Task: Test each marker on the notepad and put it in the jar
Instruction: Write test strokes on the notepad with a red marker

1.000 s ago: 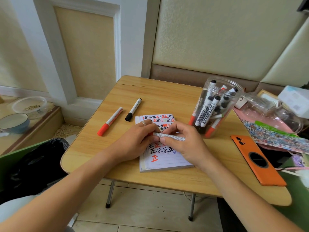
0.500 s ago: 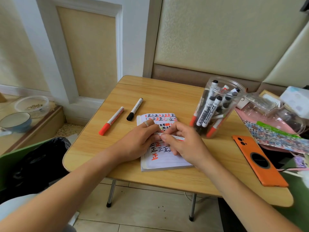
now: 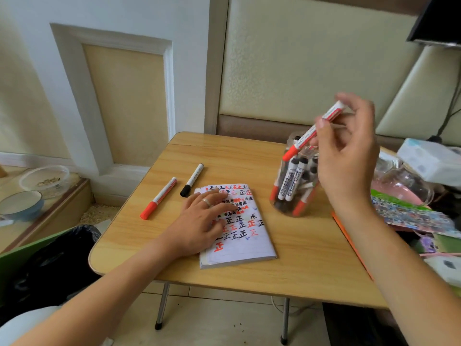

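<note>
Raised right hand [image 3: 346,156] pinches red marker [image 3: 314,129], seemingly above jar [image 3: 294,196]; left hand [image 3: 204,221] flat on notepad [image 3: 249,248]

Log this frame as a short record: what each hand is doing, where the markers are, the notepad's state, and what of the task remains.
right hand: right hand holds a capped red marker, cap end down, above the jar's mouth
left hand: left hand lies flat on the notepad
jar: clear plastic jar holds several red and black markers
table: red marker and black marker lie capped beside the notepad
notepad: open, page covered with red and black test marks
remaining: held marker not yet in; two on the wooden table left
</note>
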Tool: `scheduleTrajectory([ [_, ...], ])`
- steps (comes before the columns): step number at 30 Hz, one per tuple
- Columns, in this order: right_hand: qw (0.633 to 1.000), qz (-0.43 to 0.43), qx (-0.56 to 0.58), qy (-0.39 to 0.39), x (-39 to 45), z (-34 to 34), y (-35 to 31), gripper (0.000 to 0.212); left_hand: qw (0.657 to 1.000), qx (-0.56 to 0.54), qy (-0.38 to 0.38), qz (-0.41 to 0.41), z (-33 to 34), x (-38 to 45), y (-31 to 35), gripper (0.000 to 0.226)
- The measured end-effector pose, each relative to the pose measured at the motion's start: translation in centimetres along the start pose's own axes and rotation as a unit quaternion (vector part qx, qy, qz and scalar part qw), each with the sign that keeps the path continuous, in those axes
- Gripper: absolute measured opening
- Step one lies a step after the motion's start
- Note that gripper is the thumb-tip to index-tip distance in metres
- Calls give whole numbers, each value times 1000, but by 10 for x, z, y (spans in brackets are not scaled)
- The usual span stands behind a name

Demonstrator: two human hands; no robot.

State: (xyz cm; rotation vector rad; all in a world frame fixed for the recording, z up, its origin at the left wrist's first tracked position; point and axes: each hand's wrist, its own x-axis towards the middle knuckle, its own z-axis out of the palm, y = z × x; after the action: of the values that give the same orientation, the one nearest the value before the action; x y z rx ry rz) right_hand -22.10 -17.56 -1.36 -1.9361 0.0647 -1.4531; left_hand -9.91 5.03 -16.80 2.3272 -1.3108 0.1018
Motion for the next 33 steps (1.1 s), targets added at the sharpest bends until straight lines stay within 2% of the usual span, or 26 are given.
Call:
scheduleTrajectory([
  [3, 996, -47, -63, 48, 29, -10, 2, 35, 1000, 9, -10, -10, 2, 2, -1, 54],
  [9, 990, -49, -128, 25, 48, -11, 16, 25, 999, 16, -25, -17, 1, 2, 1, 55],
  [11, 985, -36, -169, -20, 48, -8, 23, 24, 999, 16, -27, -20, 0, 2, 2, 54],
  [15, 955, 31, -248, -159, 43, -1, 33, 20, 999, 19, -35, -21, -1, 2, 2, 53],
  [21, 920, 104, -295, -238, 53, 1, 29, 19, 999, 16, -37, -21, -2, 2, 2, 56],
  [24, 884, 120, -329, -311, 65, 0, 28, 19, 999, 15, -33, -17, -1, 2, 1, 52],
  [27, 848, 132, -349, -376, 70, -1, 29, 36, 999, 18, -33, -15, -1, 2, 1, 47],
  [33, 801, 187, -346, -451, 71, 6, 23, 66, 999, 21, -34, -6, -1, 2, 0, 43],
])
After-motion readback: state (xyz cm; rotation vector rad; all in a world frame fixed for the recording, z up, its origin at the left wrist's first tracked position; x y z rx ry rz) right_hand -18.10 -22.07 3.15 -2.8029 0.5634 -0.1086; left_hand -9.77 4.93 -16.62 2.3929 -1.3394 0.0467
